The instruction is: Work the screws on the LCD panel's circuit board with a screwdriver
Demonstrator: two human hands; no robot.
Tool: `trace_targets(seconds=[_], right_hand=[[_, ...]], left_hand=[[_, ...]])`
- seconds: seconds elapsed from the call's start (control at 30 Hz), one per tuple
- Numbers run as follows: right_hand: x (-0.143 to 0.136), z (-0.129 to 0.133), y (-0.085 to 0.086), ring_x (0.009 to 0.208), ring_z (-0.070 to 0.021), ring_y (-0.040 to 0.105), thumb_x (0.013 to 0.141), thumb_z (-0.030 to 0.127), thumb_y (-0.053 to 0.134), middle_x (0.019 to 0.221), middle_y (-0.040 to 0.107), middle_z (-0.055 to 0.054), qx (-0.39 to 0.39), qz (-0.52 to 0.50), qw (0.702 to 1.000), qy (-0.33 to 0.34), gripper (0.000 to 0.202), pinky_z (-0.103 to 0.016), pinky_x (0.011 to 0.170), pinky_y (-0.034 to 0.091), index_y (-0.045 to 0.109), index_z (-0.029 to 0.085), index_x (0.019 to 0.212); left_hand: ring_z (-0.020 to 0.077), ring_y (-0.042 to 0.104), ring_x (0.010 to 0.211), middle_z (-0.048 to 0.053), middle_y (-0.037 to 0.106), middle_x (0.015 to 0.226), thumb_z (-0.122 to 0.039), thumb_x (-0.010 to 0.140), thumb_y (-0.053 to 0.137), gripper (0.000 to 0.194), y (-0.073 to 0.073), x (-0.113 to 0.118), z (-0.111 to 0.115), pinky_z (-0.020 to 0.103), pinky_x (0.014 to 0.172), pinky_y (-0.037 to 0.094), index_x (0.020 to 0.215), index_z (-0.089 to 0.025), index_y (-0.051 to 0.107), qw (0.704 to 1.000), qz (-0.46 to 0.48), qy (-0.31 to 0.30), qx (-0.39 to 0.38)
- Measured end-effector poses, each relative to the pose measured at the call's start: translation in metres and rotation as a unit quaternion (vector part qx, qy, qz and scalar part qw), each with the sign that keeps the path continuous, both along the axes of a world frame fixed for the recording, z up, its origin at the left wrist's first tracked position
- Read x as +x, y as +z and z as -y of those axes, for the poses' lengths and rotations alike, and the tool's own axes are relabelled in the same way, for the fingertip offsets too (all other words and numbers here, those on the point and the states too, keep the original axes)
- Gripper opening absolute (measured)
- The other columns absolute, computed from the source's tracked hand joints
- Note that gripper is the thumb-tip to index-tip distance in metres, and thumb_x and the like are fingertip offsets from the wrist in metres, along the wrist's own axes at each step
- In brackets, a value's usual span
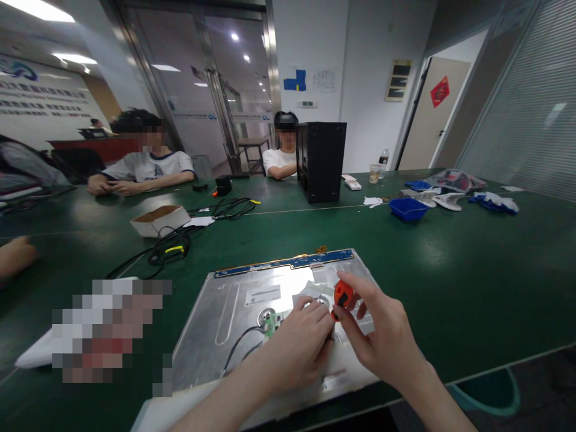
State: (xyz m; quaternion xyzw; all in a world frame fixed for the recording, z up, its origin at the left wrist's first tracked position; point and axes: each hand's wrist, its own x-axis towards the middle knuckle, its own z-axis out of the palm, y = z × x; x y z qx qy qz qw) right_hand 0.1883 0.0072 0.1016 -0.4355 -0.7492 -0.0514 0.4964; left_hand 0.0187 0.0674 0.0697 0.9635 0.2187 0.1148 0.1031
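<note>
My right hand grips the orange and black handle of a screwdriver between thumb and fingers. Its tip is hidden behind my left hand. With the fingers curled, my left hand rests low over a silvery metal display panel, close to the screwdriver; what its fingers hold cannot be seen. Beside it a green circuit board with dark cables shows in part. A blue circuit strip runs along the panel's far edge.
Across the green table stands a black computer case. A blue tray and gloves lie at right. Black cables and a white box lie at left. Two people sit opposite; another hand shows at left.
</note>
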Motion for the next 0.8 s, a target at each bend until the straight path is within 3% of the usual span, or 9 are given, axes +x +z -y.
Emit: trace_targets(seconds=[0.23, 0.5, 0.8], right_hand=[[0.0003, -0.0010, -0.0005, 0.072, -0.0162, 0.064, 0.097, 0.021, 0.058, 0.096, 0.066, -0.006, -0.004, 0.005, 1.000, -0.015, 0.037, -0.025, 0.056, 0.052, 0.051, 0.022, 0.133], [-0.0006, 0.0020, 0.0018, 0.069, -0.0160, 0.064, 0.096, 0.014, 0.052, 0.096, 0.070, -0.005, -0.012, -0.002, 1.000, 0.010, 0.044, -0.028, 0.061, 0.054, 0.045, 0.021, 0.139], [0.0000, 0.0038, 0.0032, 0.070, -0.0169, 0.066, 0.095, 0.014, 0.051, 0.100, 0.071, -0.006, -0.011, 0.004, 1.000, 0.008, 0.046, -0.029, 0.065, 0.058, 0.044, 0.020, 0.140]], left_hand=[[0.0269, 0.061, 0.099, 0.009, 0.068, 0.102, -0.016, 0.087, 0.052, 0.010, -0.0016, 0.0015, -0.0007, 0.048, 0.102, 0.039, 0.093, -0.019, 0.059, 1.000, 0.002, 0.007, -0.002], [0.0282, 0.061, 0.102, 0.009, 0.068, 0.105, -0.015, 0.086, 0.052, 0.013, 0.0041, 0.0016, 0.0010, 0.049, 0.102, 0.039, 0.096, -0.020, 0.060, 1.000, 0.000, 0.006, -0.010], [0.0283, 0.061, 0.106, 0.010, 0.067, 0.108, -0.015, 0.090, 0.051, 0.014, -0.0019, 0.0002, -0.0007, 0.048, 0.104, 0.039, 0.100, -0.020, 0.059, 1.000, -0.001, 0.004, 0.013]])
